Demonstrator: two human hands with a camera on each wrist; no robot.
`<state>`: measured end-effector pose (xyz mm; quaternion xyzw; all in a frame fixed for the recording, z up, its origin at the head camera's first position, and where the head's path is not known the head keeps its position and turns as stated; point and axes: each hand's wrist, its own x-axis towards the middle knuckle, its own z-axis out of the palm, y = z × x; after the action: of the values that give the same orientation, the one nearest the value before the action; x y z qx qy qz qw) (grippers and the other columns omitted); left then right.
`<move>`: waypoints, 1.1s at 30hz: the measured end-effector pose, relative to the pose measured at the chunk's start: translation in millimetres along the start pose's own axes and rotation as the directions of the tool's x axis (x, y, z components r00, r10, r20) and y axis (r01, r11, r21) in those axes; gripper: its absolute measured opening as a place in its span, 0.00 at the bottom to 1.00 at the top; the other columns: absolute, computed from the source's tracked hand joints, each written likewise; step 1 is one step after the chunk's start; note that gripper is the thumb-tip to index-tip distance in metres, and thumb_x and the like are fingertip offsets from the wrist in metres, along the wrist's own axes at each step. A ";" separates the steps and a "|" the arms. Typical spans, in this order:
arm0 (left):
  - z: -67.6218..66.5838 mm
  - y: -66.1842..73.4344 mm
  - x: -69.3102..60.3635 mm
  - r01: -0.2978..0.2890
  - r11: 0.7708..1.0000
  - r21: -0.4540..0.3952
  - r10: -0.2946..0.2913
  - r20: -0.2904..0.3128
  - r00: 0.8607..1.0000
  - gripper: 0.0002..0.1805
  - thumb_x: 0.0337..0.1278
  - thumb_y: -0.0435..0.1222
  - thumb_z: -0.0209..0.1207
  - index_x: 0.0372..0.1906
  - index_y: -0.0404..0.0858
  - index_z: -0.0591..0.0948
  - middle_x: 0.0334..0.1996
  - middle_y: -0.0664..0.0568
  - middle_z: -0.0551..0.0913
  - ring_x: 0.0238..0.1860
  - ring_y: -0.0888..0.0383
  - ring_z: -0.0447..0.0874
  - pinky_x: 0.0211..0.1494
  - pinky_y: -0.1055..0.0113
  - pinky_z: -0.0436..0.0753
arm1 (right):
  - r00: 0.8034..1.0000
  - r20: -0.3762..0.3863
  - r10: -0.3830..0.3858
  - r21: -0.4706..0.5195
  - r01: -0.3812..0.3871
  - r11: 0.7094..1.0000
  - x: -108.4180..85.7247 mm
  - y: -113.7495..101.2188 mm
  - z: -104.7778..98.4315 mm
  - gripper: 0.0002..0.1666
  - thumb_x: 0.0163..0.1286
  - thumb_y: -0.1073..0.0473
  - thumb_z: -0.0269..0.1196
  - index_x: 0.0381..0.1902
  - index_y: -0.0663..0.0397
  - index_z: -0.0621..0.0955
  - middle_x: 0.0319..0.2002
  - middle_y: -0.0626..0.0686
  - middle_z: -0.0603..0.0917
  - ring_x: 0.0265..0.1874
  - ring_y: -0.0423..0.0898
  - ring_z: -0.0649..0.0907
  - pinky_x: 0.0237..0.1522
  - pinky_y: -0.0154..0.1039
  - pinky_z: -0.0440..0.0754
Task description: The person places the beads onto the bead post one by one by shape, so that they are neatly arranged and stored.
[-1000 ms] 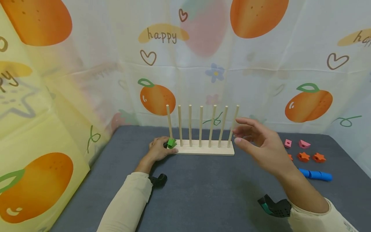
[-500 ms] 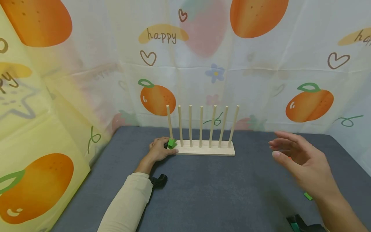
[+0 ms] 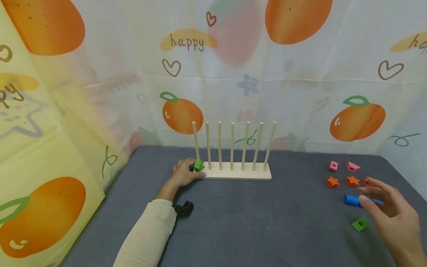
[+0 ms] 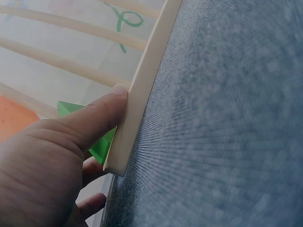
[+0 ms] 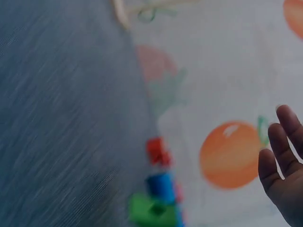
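A wooden base (image 3: 238, 175) with several upright pegs (image 3: 232, 146) stands at the table's middle. On its leftmost peg, down at the base, sits a green block (image 3: 198, 165). My left hand (image 3: 182, 173) grips the base's left end, thumb along the front edge; the left wrist view shows the thumb on the base (image 4: 124, 137) beside the green block (image 4: 102, 147). Over the right side, my right hand (image 3: 393, 217) hovers with bent, parted fingers and holds nothing. Close to it lie a loose green block (image 3: 360, 224) and blue pieces (image 3: 351, 200), partly behind its fingers.
Orange star-shaped blocks (image 3: 352, 181) lie in a row at the right, one partly covered by the right hand. Two pink blocks (image 3: 353, 166) are behind them. A printed cloth (image 3: 293, 74) hangs behind the table.
My right hand has moved right and down, from beside the rightmost peg to above the loose pieces, uncovering the green one. My left hand has stayed on the base.
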<state>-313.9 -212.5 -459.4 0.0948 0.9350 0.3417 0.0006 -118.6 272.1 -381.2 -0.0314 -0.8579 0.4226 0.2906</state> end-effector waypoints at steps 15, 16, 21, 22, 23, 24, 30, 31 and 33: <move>0.0 1.7 1.9 -0.009 1.000 0.024 0.009 -0.002 1.000 0.32 0.48 0.49 0.71 0.59 0.41 0.80 0.64 0.44 0.71 0.66 0.41 0.58 0.65 0.43 0.48 | 0.926 0.034 0.376 -0.223 -0.360 0.906 -10.0 77.6 5.7 0.36 0.72 0.49 0.58 0.71 0.60 0.64 0.54 0.66 0.73 0.43 0.46 0.71 0.47 0.56 0.69; 0.4 1.7 1.9 -0.008 1.000 0.028 0.008 -0.001 1.000 0.32 0.48 0.49 0.71 0.59 0.41 0.80 0.64 0.44 0.71 0.66 0.41 0.58 0.65 0.43 0.48 | 0.921 0.046 0.386 -0.226 -0.367 0.903 -11.1 82.4 6.0 0.37 0.72 0.49 0.58 0.71 0.61 0.63 0.55 0.67 0.72 0.45 0.51 0.71 0.48 0.59 0.69; 3.4 1.4 1.0 -0.002 1.000 0.028 0.002 0.003 1.000 0.32 0.48 0.49 0.71 0.60 0.41 0.80 0.64 0.44 0.72 0.66 0.41 0.59 0.65 0.44 0.49 | 0.898 0.156 0.412 -0.281 -0.359 0.890 -15.0 98.0 5.9 0.41 0.72 0.47 0.58 0.71 0.68 0.59 0.54 0.74 0.70 0.49 0.69 0.73 0.44 0.61 0.74; 3.7 1.4 0.5 -0.003 1.000 0.025 0.003 0.002 1.000 0.32 0.48 0.49 0.72 0.59 0.41 0.80 0.63 0.44 0.72 0.66 0.41 0.58 0.65 0.44 0.49 | 0.897 0.175 0.406 -0.298 -0.345 0.890 -15.2 99.3 6.2 0.41 0.72 0.47 0.58 0.71 0.69 0.60 0.53 0.75 0.70 0.48 0.70 0.74 0.42 0.60 0.75; 3.7 1.5 0.2 -0.003 1.000 0.022 0.003 -0.001 1.000 0.32 0.48 0.49 0.72 0.59 0.41 0.80 0.63 0.44 0.72 0.66 0.41 0.58 0.65 0.43 0.48 | 0.898 0.190 0.397 -0.316 -0.327 0.891 -15.2 100.4 6.5 0.41 0.71 0.47 0.59 0.70 0.70 0.60 0.52 0.76 0.71 0.46 0.71 0.75 0.40 0.58 0.77; 3.5 1.5 0.0 -0.004 1.000 0.020 0.004 -0.005 1.000 0.32 0.48 0.49 0.72 0.59 0.41 0.80 0.63 0.44 0.72 0.66 0.41 0.58 0.65 0.43 0.48 | 0.902 0.201 0.383 -0.333 -0.304 0.892 -15.2 101.3 6.8 0.40 0.71 0.49 0.60 0.69 0.71 0.61 0.51 0.76 0.72 0.43 0.70 0.77 0.37 0.56 0.78; 1.2 3.0 -0.2 -0.017 1.000 0.022 0.017 -0.020 1.000 0.31 0.48 0.48 0.72 0.58 0.41 0.81 0.63 0.44 0.72 0.65 0.41 0.59 0.65 0.43 0.48 | 0.933 0.203 0.296 -0.393 -0.200 0.898 -17.7 106.4 8.9 0.31 0.65 0.66 0.64 0.63 0.73 0.68 0.47 0.75 0.76 0.38 0.67 0.79 0.33 0.57 0.78; 1.3 2.7 -0.4 -0.017 1.000 0.024 0.018 -0.020 1.000 0.31 0.48 0.48 0.72 0.58 0.41 0.81 0.63 0.44 0.72 0.65 0.41 0.59 0.65 0.43 0.48 | 0.932 0.207 0.298 -0.403 -0.196 0.894 -17.7 106.8 8.8 0.30 0.64 0.67 0.64 0.62 0.72 0.70 0.46 0.74 0.77 0.38 0.67 0.79 0.33 0.57 0.77; 1.6 1.6 -1.1 -0.011 1.000 0.019 0.012 -0.018 1.000 0.31 0.48 0.48 0.72 0.58 0.41 0.81 0.64 0.44 0.72 0.66 0.41 0.58 0.65 0.43 0.48 | 0.935 0.207 0.287 -0.423 -0.179 0.888 -17.2 107.0 8.8 0.26 0.64 0.68 0.64 0.59 0.72 0.72 0.44 0.73 0.78 0.35 0.65 0.79 0.31 0.56 0.76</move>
<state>-312.5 -210.5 -459.7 0.0971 0.9376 0.3337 -0.0107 -129.6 329.3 -473.0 -0.1370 -0.9464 0.2719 0.1079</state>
